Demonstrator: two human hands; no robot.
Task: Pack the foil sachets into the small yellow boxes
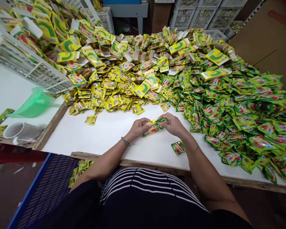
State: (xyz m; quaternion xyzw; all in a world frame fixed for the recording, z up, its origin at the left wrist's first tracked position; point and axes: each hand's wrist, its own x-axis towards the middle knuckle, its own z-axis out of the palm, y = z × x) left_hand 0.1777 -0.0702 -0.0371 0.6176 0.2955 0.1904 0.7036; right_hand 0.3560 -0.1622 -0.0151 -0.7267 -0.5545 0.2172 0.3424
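My left hand (pixel 138 128), a beaded bracelet at its wrist, is closed around a small yellow, red and green carton (pixel 150 129) just above the white tabletop. At the carton's right end, my right hand (pixel 173 124) pinches a shiny green packet (pixel 162 121). Whether part of that packet is inside the carton I cannot tell. Another green packet (pixel 178 148) lies on the table below my right wrist. Beyond my hands spreads a heap of small yellow packets (pixel 114 98), and to the right a large heap of green packets (pixel 228 111).
Many open-ended cartons (pixel 145 86) lie along the back, spilling from a tilted white crate (pixel 33 70). On the left stand a green plastic scoop (pixel 33 105) and a white mug (pixel 16 130). A blue crate (pixel 45 181) holding yellow-green cartons sits below the table's front edge.
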